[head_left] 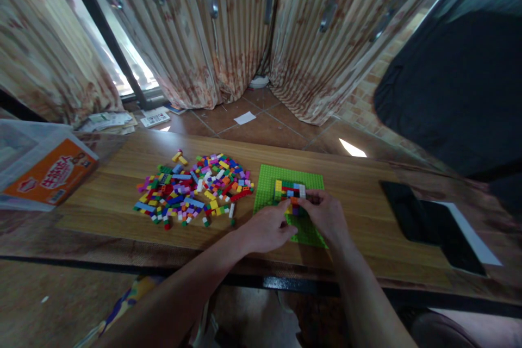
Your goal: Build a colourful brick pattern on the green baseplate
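Observation:
A small multicoloured structure of toy building bricks (290,189) stands on a green studded baseplate (269,178), with yellow, green, red, blue, white and orange bricks showing. My left hand (267,228) is at the near left of the structure; its index finger reaches to the front bricks, and the thumb is apart from it over the baseplate. On the right side, my right hand (326,215) grips the structure, its thumb by an orange brick (294,201) at the front and its fingers at the right edge. The fingertips partly cover the near bricks.
A wide heap of loose bricks (183,190) lies on the wooden board (228,144) to the left. Beyond it stands a clear plastic box (36,125) with an orange label. Two dark flat devices (410,212) and a white sheet (473,234) lie at the right.

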`<action>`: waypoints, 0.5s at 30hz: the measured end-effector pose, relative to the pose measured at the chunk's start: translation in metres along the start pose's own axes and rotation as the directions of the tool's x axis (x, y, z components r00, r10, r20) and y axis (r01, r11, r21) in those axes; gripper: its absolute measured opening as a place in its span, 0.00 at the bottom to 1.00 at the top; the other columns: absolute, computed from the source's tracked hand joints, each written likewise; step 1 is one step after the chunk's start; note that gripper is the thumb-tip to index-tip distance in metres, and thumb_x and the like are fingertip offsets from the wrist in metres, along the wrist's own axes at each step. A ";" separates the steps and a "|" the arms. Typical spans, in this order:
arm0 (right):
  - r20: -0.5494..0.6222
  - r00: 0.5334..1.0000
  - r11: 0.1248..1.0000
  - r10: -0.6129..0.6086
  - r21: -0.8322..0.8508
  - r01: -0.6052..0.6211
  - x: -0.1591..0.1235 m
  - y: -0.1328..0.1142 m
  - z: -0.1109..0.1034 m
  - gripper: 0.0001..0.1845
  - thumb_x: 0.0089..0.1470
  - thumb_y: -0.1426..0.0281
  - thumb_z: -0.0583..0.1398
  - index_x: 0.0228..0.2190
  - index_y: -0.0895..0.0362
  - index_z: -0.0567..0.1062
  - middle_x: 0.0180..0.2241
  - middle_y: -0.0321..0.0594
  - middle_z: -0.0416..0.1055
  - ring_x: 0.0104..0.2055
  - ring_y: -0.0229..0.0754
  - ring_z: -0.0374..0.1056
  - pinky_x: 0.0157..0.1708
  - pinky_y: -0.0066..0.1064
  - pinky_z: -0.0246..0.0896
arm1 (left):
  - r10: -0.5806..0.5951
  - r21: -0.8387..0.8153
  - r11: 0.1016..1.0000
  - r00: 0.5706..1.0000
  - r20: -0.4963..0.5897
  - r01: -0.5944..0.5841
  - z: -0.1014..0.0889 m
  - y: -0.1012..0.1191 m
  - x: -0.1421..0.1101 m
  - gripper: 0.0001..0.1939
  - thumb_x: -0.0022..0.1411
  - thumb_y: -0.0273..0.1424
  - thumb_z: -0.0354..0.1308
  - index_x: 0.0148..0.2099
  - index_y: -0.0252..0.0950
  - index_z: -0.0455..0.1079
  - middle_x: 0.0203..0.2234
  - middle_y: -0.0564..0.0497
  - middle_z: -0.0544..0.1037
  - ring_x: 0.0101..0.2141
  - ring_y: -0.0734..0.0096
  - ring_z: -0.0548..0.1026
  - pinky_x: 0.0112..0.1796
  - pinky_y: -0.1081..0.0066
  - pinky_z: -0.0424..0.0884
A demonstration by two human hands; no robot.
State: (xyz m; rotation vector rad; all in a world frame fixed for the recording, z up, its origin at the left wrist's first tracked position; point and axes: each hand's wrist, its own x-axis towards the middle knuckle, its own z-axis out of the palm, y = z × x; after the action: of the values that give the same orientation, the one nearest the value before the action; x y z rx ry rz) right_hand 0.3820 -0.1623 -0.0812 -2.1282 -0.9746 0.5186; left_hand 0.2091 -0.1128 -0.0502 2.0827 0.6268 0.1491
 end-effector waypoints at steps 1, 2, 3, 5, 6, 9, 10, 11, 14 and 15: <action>0.001 1.000 1.000 0.010 0.028 -0.010 0.001 0.001 0.001 0.21 0.42 0.60 0.64 0.37 0.60 0.77 0.30 0.44 0.77 0.31 0.45 0.72 0.33 0.35 0.65 | -0.008 0.015 1.000 1.000 -0.002 0.008 0.001 0.001 0.000 0.31 0.60 0.32 0.52 0.63 0.26 0.55 0.23 0.50 0.77 0.28 0.63 0.75 0.29 0.70 0.65; 0.001 1.000 0.998 0.021 0.053 -0.021 0.002 0.001 0.001 0.21 0.41 0.60 0.64 0.36 0.61 0.77 0.30 0.44 0.77 0.31 0.45 0.72 0.33 0.35 0.65 | -0.019 0.031 0.999 1.000 -0.006 0.019 0.002 0.001 0.000 0.31 0.60 0.32 0.52 0.64 0.26 0.54 0.24 0.49 0.77 0.29 0.63 0.76 0.30 0.69 0.66; 0.003 1.000 0.997 0.031 0.075 -0.031 0.003 0.002 0.001 0.21 0.41 0.60 0.65 0.36 0.61 0.77 0.30 0.44 0.77 0.31 0.44 0.72 0.33 0.35 0.65 | -0.032 0.050 0.998 0.999 -0.016 0.033 0.003 0.002 0.000 0.32 0.60 0.32 0.52 0.64 0.26 0.53 0.25 0.48 0.78 0.30 0.62 0.76 0.31 0.69 0.66; 0.010 0.999 0.994 0.038 0.099 -0.039 0.004 0.002 0.002 0.21 0.40 0.61 0.65 0.36 0.61 0.77 0.30 0.44 0.77 0.30 0.44 0.72 0.33 0.35 0.65 | -0.058 0.102 0.993 0.997 -0.049 0.063 0.007 0.002 -0.001 0.33 0.61 0.32 0.51 0.65 0.25 0.50 0.26 0.47 0.79 0.32 0.61 0.76 0.33 0.68 0.68; 0.013 0.999 0.994 0.038 0.102 -0.039 0.004 0.002 0.001 0.21 0.40 0.61 0.65 0.36 0.60 0.78 0.29 0.43 0.77 0.30 0.44 0.72 0.33 0.34 0.65 | -0.068 0.134 0.988 0.995 -0.067 0.076 0.009 0.002 -0.001 0.34 0.61 0.32 0.51 0.66 0.25 0.49 0.27 0.47 0.79 0.33 0.61 0.77 0.34 0.67 0.68; 0.022 0.999 0.994 0.032 0.106 -0.034 0.004 0.002 0.001 0.19 0.40 0.62 0.65 0.34 0.60 0.78 0.29 0.42 0.77 0.30 0.42 0.72 0.32 0.33 0.65 | -0.072 0.262 0.960 0.993 -0.094 0.094 0.016 0.002 -0.002 0.33 0.63 0.33 0.49 0.67 0.27 0.48 0.31 0.45 0.80 0.36 0.60 0.77 0.37 0.65 0.70; 0.022 0.999 0.993 0.032 0.113 -0.035 0.004 0.002 0.001 0.18 0.40 0.62 0.65 0.34 0.60 0.78 0.28 0.42 0.77 0.29 0.42 0.72 0.32 0.33 0.65 | -0.068 0.313 0.945 0.993 -0.099 0.096 0.017 0.002 -0.002 0.32 0.64 0.33 0.49 0.67 0.28 0.49 0.32 0.44 0.80 0.37 0.59 0.77 0.38 0.65 0.71; 0.024 0.999 0.992 0.033 0.122 -0.035 0.004 0.001 0.001 0.18 0.40 0.62 0.65 0.34 0.60 0.78 0.28 0.42 0.77 0.29 0.42 0.71 0.31 0.32 0.65 | -0.063 0.366 0.926 0.993 -0.103 0.097 0.018 0.003 -0.001 0.31 0.64 0.34 0.48 0.67 0.27 0.49 0.34 0.42 0.80 0.38 0.58 0.78 0.38 0.64 0.71; 0.026 0.999 0.991 0.029 0.126 -0.033 0.003 0.001 0.001 0.18 0.40 0.62 0.65 0.33 0.59 0.77 0.28 0.42 0.77 0.28 0.41 0.71 0.31 0.32 0.64 | -0.057 0.523 0.847 0.995 -0.088 0.095 0.020 0.007 0.002 0.31 0.64 0.31 0.47 0.66 0.25 0.50 0.35 0.37 0.79 0.37 0.54 0.78 0.36 0.61 0.73; 0.027 0.999 0.993 0.025 0.115 -0.028 0.003 0.001 0.001 0.17 0.40 0.62 0.65 0.33 0.59 0.77 0.28 0.42 0.77 0.28 0.41 0.71 0.31 0.32 0.64 | -0.058 0.565 0.821 0.996 -0.070 0.088 0.020 0.008 0.003 0.31 0.63 0.29 0.48 0.67 0.24 0.49 0.35 0.36 0.79 0.36 0.53 0.79 0.34 0.61 0.73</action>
State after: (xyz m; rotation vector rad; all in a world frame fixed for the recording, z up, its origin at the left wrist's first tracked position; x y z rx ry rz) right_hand 0.3838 -0.1601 -0.0822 -2.0379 -0.9091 0.6021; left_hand 0.2218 -0.1301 -0.0552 2.6316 0.8594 -0.0414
